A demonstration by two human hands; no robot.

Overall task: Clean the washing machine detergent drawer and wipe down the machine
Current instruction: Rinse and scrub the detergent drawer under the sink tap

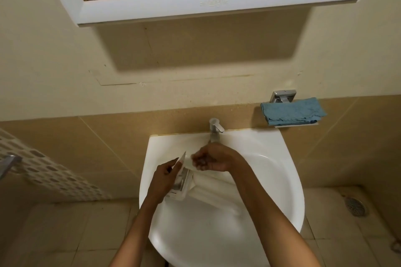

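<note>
The white detergent drawer [183,182] is held tilted over the white sink [271,158]. My left hand [162,178] grips its left side. My right hand [211,159] is cupped at the drawer's upper end, just below the chrome tap [215,129]; whether it holds anything is hard to tell. A folded blue cloth [293,111] lies on a small wall shelf to the right of the tap.
A white mirror cabinet [195,4] hangs on the wall above. A white perforated basket [50,171] stands at the left. A floor drain [355,205] sits in the tiled floor at the right.
</note>
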